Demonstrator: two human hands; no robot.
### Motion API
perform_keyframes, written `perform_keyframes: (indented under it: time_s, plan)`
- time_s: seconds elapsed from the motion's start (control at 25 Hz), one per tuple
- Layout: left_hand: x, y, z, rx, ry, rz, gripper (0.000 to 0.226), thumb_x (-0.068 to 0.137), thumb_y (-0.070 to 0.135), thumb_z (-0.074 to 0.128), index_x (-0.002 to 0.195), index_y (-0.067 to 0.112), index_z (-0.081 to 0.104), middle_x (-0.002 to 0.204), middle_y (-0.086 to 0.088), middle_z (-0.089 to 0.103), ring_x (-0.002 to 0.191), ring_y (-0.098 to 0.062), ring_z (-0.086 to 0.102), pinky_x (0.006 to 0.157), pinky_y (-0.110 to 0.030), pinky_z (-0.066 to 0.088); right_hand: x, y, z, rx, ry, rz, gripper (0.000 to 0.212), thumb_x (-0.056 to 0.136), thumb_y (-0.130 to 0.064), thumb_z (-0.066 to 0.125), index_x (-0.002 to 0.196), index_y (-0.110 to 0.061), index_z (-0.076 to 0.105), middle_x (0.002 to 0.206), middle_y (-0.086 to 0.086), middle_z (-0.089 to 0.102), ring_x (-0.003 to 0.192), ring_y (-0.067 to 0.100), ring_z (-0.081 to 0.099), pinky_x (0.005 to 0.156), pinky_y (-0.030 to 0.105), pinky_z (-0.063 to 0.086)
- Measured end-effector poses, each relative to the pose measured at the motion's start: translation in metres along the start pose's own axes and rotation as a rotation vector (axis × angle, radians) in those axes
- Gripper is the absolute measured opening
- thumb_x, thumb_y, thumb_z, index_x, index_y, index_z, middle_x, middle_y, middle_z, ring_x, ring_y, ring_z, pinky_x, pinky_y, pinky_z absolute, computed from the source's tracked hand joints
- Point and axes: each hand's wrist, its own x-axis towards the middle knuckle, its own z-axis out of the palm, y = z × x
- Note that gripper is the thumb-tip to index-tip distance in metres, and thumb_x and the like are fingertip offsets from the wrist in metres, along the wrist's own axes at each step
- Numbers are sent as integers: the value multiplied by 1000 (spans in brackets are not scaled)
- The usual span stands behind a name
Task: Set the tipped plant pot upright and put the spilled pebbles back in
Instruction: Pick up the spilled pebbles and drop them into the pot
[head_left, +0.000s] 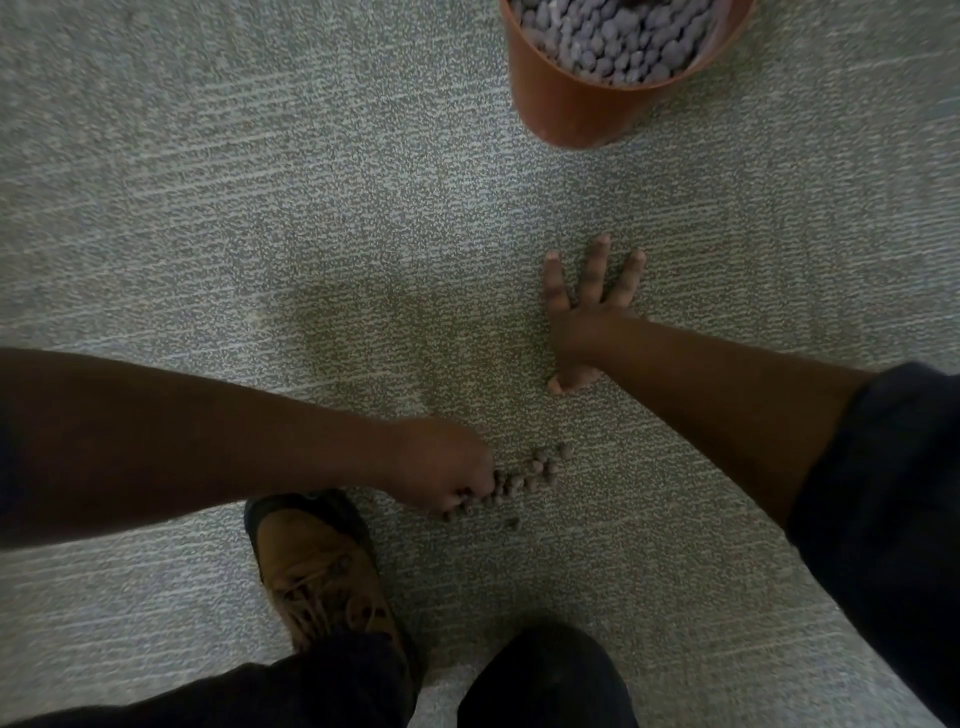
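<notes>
A: Head view, quick. Where's the plant pot (571, 104) sitting?

B: Top right, cut off by the upper frame edge. It's standing upright on the carpet (260, 208), mouth pointing up toward the camera, long axis roughly vertical, leaning slightly in the wide-angle lens. It's holding a full load of grey-purple pebbles in the pot (613, 36).

A: And the spilled pebbles (524, 480)?

B: They're lying low-centre on the carpet, well apart from the pot. The cluster is running as a short line, long axis going from lower left to upper right, with one stray sitting just below the left end.

A: Left hand (447, 467)?

B: It's reaching in from the left edge, knuckles up, fingers curled down and bunched onto the left end of that line. Fingertips are touching pebbles; whether any are actually gripped, can't tell.

A: Right hand (587, 317)?

B: It's coming in from the right, lying flat with palm down on the carpet, fingers spread and pointing up-frame toward the pot, thumb sticking out toward the pebble line. It's holding nothing, sitting between pot and spill.

A: Anything else?

B: A tan lace-up boot (322, 571) is planted just below the left hand, and a dark-trousered knee (545, 670) is showing bottom centre.
</notes>
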Motion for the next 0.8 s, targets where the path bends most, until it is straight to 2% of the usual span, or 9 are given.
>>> perform_keyframes:
  time_s: [0.08,0.12,0.2,0.32,0.44,0.6,0.72,0.8]
  plan:
    - [-16,-10,-21,-223,203,-113,1,85,11,71,85,12,72,89,0,69,81,-12,63,75,-29,51,-1,1,0,7,6,-16,164,65,-47,91,108,-31,-66,120,19,-72,111,59,-54,101,80,26]
    - [-25,-15,-38,-295,295,-168,4,83,11,76,82,14,74,83,5,70,74,-5,63,71,-22,50,-1,1,0,7,8,-25,164,65,-46,91,108,-32,-66,119,18,-72,112,58,-54,101,80,26]
    - [-38,-22,-83,-384,427,-244,9,80,12,82,80,18,76,79,10,72,71,-2,67,66,-12,48,-2,2,0,12,2,-29,163,66,-44,91,109,-32,-66,118,17,-73,114,58,-54,101,80,26]
    - [-46,-18,-159,-435,646,-189,10,80,11,83,83,17,75,82,8,74,74,-5,71,66,-16,53,-5,4,0,14,-8,-26,160,67,-43,91,123,-34,-59,119,16,-73,117,58,-54,101,80,26]
    - [-43,-10,-227,-365,890,-129,11,81,13,83,88,9,75,85,4,75,75,-10,72,69,-22,57,-6,2,-1,35,-18,-31,156,69,-40,90,130,-35,-53,119,15,-73,119,57,-53,103,79,26]
    - [-26,-14,-284,-185,1194,-226,11,83,13,79,89,5,74,87,-2,74,75,-13,71,73,-33,59,-12,3,-7,51,-26,-48,153,74,-35,89,133,-34,-52,122,14,-72,121,55,-54,107,77,26]
    - [-17,-25,-293,-41,1205,-390,29,81,21,84,105,10,74,99,-3,74,81,-12,71,76,-35,58,-14,3,-8,55,-24,-42,152,74,-33,89,135,-35,-51,126,14,-70,123,54,-53,107,75,28]
    - [-17,-36,-288,-4,1223,-428,34,81,22,83,111,9,73,106,-5,73,85,-15,72,77,-37,58,-12,4,-8,46,-14,-41,153,74,-33,89,135,-35,-51,126,14,-70,124,54,-53,107,75,28]
